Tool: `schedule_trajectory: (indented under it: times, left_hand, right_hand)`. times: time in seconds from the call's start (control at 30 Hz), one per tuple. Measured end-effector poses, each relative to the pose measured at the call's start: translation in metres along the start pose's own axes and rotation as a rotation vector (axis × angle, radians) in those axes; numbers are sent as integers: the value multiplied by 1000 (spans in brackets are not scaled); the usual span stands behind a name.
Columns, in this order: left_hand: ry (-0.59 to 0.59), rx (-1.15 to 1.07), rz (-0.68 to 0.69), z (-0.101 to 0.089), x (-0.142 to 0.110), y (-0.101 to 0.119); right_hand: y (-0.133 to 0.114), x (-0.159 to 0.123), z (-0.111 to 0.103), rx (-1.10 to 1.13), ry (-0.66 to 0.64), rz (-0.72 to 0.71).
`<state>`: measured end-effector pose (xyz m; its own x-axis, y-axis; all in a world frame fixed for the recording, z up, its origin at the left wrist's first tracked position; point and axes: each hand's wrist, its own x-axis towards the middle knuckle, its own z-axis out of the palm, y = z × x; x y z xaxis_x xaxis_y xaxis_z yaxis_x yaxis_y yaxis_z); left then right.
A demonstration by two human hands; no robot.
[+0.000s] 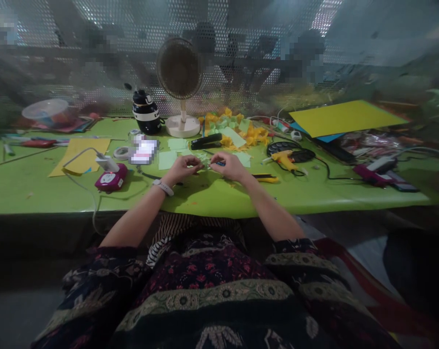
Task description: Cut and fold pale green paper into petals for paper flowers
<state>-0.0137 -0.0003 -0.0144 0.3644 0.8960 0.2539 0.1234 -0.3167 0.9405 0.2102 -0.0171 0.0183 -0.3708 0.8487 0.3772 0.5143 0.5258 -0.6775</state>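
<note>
Close together over the front middle of the table, my left hand (186, 168) and my right hand (228, 166) both have their fingertips pinched. Between them shows a small piece of pale green paper (205, 162), pinched in my left fingers; its shape is hard to make out. A small dark blue item (221, 164) shows at my right fingers, too small to name. Pale green paper pieces (167, 159) lie just beyond my hands. Past them rests a black stapler (206, 141). A yellow-handled cutter (266, 178) lies beside my right wrist.
Behind stand a small fan (183, 126) and a dark bottle (146, 114), near a pile of yellow and green paper cutouts (237, 131). Rightward are a yellow glue gun (285, 159) and stacked sheets (346, 118). A corded purple socket box (111, 178) and lit phone (143, 151) lie left.
</note>
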Motion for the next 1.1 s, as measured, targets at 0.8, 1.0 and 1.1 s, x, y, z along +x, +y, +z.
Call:
schedule_trajectory:
  times: [0.8,1.0,1.1]
  left_hand:
    - [6,63,73,2,-2,4]
    - [13,45,85,2,-1,1]
    - [16,43,90,2,0,-1]
  right_hand:
    - [-4,0,3,-148,3,-2]
    - [-5,-1,3,-128,8,0]
    - [-6,-1,2,-112,17,12]
